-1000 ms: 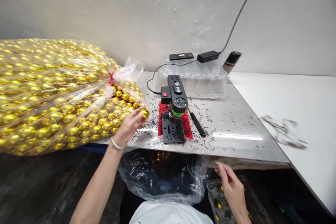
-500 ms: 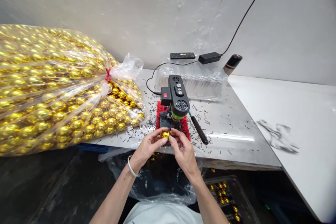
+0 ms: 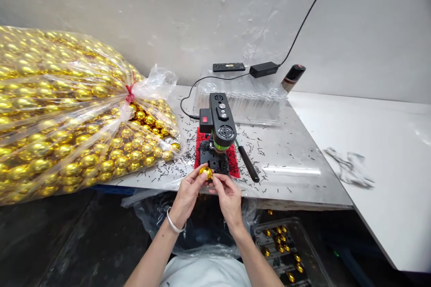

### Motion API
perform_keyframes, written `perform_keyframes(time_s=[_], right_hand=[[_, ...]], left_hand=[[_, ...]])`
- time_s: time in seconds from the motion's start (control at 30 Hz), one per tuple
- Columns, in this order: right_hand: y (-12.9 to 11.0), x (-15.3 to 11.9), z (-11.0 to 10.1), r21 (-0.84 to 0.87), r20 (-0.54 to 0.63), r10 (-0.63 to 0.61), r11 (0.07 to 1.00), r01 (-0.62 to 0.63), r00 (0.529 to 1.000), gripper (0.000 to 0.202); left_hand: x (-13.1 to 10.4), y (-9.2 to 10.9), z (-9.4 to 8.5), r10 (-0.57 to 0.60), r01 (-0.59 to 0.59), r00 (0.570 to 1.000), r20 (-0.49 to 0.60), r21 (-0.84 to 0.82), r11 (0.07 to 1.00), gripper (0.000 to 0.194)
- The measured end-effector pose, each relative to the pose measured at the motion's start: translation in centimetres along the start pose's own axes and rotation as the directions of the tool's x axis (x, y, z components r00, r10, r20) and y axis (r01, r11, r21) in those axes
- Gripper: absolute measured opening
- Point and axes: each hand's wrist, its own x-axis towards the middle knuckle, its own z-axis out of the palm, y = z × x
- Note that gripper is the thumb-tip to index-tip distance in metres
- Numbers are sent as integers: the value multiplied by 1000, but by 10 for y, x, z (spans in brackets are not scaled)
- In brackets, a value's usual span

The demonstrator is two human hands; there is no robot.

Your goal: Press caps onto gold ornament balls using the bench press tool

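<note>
While fingertips meet, both hands [image 3: 208, 190] pinch the gold ball [image 3: 205, 172].

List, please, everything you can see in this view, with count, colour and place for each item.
gold ball: one, shiny gold, held between both hands in front of the machine
bag of balls: one, clear plastic packed with gold balls, tied with a red tie, left on the table
small machine: one, black with a red switch and green ring, centre of the metal table
red mat: one, under the machine
black shavings: many, scattered around the machine
clear tray: one, behind the machine
power adapter: one, black, on the tray
tray with gold balls: one, below the table edge, right
left hand: wears a silver bracelet, grips the ball
right hand: fingertips on the ball
</note>
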Motion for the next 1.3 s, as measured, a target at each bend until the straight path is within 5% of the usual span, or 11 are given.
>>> perform_keyframes(time_s=[0.17,0.33,0.43,0.53,0.7,0.8,0.9,0.97,1.1,1.2,1.3], right_hand=[[1,5,-18,-117,20,-74,990,76,997,29],[2,0,-34,-156,-40,-82,985,74,996,30],[4,-7,-41,-156,-43,-51,987,44,998,31],[6,-12,-47,-170,-42,-47,985,40,998,31],[0,-11,-60,-264,-79,-178,953,151,981,26],[-17,-5,-68,-417,-75,-485,809,415,871,27],[-45,6,-72,-515,96,-790,481,709,606,54],[-65,15,-69,-506,239,-828,340,793,507,62],[-91,33,-54,-438,374,-800,293,850,469,38],[-88,43,-42,-392,418,-787,294,872,454,8],[-67,51,-36,-404,416,-806,251,879,422,21]], left_hand=[[20,6,5,35,-46,995,-88,-120,992,30],[40,1,9,180,-143,975,-129,252,957,37],[49,-7,6,295,-213,953,-64,551,807,38],[51,-11,2,420,-301,906,49,773,558,35],[51,-10,4,511,-439,826,240,841,315,31],[55,-13,5,514,-469,812,276,833,293,31],[59,-18,2,513,-485,812,279,812,325,33],[61,-21,0,513,-491,815,271,793,362,34],[62,-22,-1,501,-489,820,276,794,362,35],[61,-21,-1,495,-487,819,290,808,333,34],[60,-20,0,504,-492,813,291,806,329,33]])
